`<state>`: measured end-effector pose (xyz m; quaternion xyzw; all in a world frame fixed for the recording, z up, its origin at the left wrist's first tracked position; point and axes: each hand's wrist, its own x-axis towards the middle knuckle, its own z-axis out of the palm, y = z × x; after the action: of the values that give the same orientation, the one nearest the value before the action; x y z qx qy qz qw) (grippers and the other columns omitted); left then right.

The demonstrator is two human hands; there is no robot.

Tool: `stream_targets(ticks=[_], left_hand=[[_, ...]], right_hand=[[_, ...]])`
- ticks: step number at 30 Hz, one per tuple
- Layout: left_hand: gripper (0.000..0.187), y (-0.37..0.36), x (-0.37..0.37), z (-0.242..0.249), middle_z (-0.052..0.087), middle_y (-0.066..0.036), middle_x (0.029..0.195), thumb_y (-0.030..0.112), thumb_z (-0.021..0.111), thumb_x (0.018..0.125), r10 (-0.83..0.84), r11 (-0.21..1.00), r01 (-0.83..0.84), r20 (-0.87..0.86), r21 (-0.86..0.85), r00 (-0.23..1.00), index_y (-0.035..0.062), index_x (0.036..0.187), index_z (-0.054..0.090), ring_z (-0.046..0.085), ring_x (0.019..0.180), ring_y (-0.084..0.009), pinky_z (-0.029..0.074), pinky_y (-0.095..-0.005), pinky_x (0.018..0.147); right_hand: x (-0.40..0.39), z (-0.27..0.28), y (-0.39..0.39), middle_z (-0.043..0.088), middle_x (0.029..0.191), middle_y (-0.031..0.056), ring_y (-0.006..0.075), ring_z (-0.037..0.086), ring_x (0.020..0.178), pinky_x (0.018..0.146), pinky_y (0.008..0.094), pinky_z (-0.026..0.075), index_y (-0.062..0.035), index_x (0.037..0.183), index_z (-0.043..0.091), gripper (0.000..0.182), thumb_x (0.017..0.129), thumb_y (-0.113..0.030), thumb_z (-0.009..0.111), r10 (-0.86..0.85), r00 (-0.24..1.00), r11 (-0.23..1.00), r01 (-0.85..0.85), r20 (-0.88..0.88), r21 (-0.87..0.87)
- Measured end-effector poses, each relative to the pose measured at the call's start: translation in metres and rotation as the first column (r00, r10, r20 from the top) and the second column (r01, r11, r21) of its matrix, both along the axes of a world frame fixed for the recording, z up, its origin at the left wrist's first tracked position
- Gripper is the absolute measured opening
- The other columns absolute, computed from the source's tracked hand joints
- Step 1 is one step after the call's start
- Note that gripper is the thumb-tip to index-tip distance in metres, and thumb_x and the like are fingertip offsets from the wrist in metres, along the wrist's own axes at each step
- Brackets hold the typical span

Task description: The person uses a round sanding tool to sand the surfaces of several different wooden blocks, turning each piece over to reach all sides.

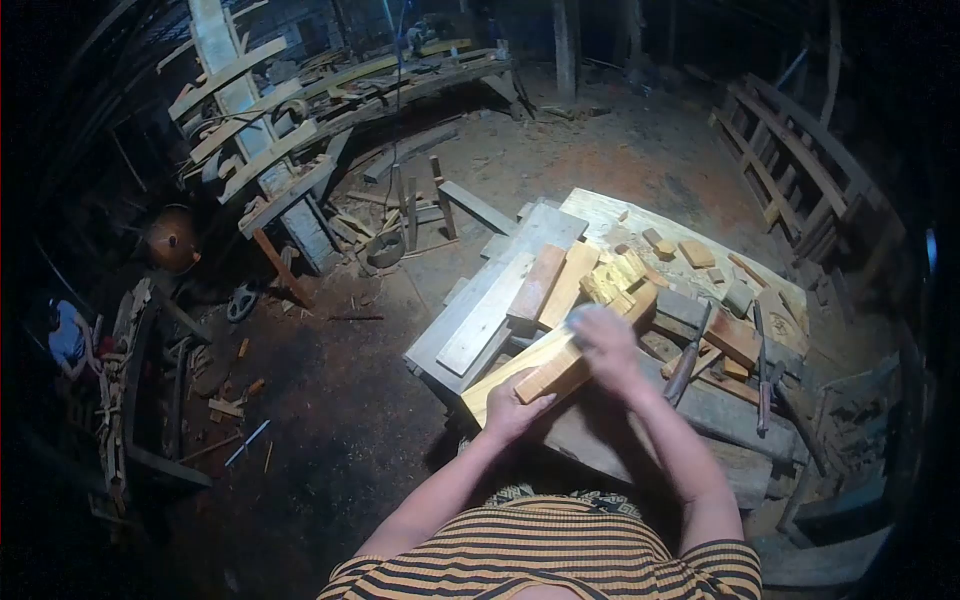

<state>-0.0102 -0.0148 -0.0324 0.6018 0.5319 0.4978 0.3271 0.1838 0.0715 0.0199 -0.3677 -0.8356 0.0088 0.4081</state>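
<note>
My left hand [513, 410] grips the near end of an orange-brown wooden block [556, 378], its thumb along the lower side. The block lies at a slant over a paler yellow board [490, 388] on the workbench. Over the block's upper part is my right hand [606, 348], smeared by motion, its fingers curled down around something small and greyish that I cannot make out. Just beyond it sits a bright yellow, rough-shaped piece of wood [614, 278]. Right of my right hand lie a wooden-handled tool [684, 368] and a second long tool [764, 385].
Boards [485, 310] and small offcuts [697, 254] lie on the workbench [425, 345]. A long cluttered bench [400, 95] stands at the back, a slatted wooden frame [790, 160] at right. At far left is another person [68, 335]. Scraps litter the dirt floor [350, 420].
</note>
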Motion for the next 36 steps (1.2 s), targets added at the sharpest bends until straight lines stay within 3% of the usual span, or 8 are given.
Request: stream_targets(ticks=[1,5,14,23,27,28,30,36], left_hand=[[0.049,0.000,0.000,0.001,0.068,-0.012,0.098,0.024,0.076,0.071,0.012,1.000,-0.012,0.004,0.004,1.000,0.0026,0.112,0.061,0.065,0.090,-0.0180,0.049,-0.0302,0.082],[0.050,-0.003,0.000,0.006,0.068,-0.011,0.099,0.023,0.077,0.070,-0.015,1.000,0.016,0.044,-0.020,0.999,0.0042,0.114,0.061,0.065,0.091,-0.0177,0.049,-0.0289,0.082],[0.053,0.004,-0.007,-0.013,0.066,-0.017,0.094,0.034,0.075,0.067,-0.005,1.000,0.004,-0.135,-0.004,0.991,0.0095,0.112,0.061,0.065,0.089,-0.0294,0.050,-0.0380,0.078],[0.053,-0.002,-0.003,-0.001,0.064,-0.015,0.105,0.030,0.077,0.066,0.064,0.998,-0.062,-0.145,0.014,0.987,0.0086,0.112,0.062,0.063,0.095,-0.0288,0.048,-0.0362,0.084],[0.039,-0.001,-0.004,0.010,0.064,-0.016,0.099,0.025,0.069,0.069,-0.001,0.990,-0.016,-0.126,-0.137,0.992,0.0089,0.104,0.062,0.062,0.092,-0.0342,0.049,-0.0402,0.079],[0.034,-0.004,-0.005,0.000,0.065,-0.016,0.096,0.022,0.068,0.068,0.067,0.986,-0.056,-0.064,0.158,0.996,0.0088,0.099,0.062,0.062,0.090,-0.0351,0.050,-0.0399,0.077],[0.044,0.001,-0.006,0.004,0.065,-0.016,0.096,0.026,0.072,0.066,0.028,0.997,-0.022,-0.089,0.069,0.996,0.0084,0.105,0.062,0.063,0.089,-0.0335,0.049,-0.0390,0.078],[0.053,-0.004,-0.006,0.012,0.063,-0.015,0.107,0.027,0.076,0.066,0.018,0.999,-0.020,-0.101,-0.025,0.995,0.0066,0.112,0.060,0.062,0.098,-0.0289,0.047,-0.0360,0.088]], right_hand=[[0.015,0.020,0.010,0.056,0.118,0.0058,0.0255,0.047,0.118,0.095,0.0431,0.035,-0.0162,0.108,0.062,0.031,0.077,-0.016,0.060,-0.100,0.991,0.977,0.115,0.091,-0.178],[0.037,-0.021,0.046,0.055,0.118,0.0061,0.0268,0.046,0.117,0.092,0.0461,0.034,-0.0156,0.110,0.061,0.031,0.080,-0.022,0.058,-0.404,0.914,0.914,0.405,0.047,-0.012],[-0.036,0.000,-0.056,0.055,0.125,0.0117,0.0296,0.046,0.121,0.102,0.0469,0.031,-0.0166,0.116,0.060,0.050,0.067,-0.006,0.059,0.227,0.962,0.970,-0.210,0.153,-0.120],[0.021,-0.003,0.021,0.050,0.131,0.0115,0.0295,0.041,0.126,0.105,0.0452,0.025,-0.0106,0.118,0.060,0.033,0.087,-0.014,0.053,-0.228,0.968,0.936,0.248,0.104,-0.252],[-0.035,-0.003,-0.064,0.047,0.135,0.0092,0.0308,0.038,0.129,0.109,0.0506,0.018,-0.0146,0.121,0.057,0.044,0.077,-0.018,0.061,0.181,0.946,0.975,-0.138,0.267,-0.171],[-0.042,0.004,-0.076,0.049,0.134,0.0098,0.0322,0.039,0.128,0.109,0.0502,0.019,-0.0148,0.122,0.057,0.046,0.075,-0.017,0.060,0.243,0.935,0.959,-0.190,0.260,-0.213],[-0.042,0.021,-0.075,0.051,0.131,0.0108,0.0325,0.042,0.126,0.109,0.0493,0.020,-0.0142,0.121,0.058,0.051,0.071,-0.009,0.056,0.319,0.920,0.932,-0.260,0.229,-0.254],[0.042,-0.011,0.035,0.040,0.141,0.0103,0.0252,0.030,0.134,0.110,0.0408,0.018,-0.0155,0.128,0.053,0.037,0.091,-0.019,0.050,-0.137,0.978,0.925,0.183,0.157,-0.333]])
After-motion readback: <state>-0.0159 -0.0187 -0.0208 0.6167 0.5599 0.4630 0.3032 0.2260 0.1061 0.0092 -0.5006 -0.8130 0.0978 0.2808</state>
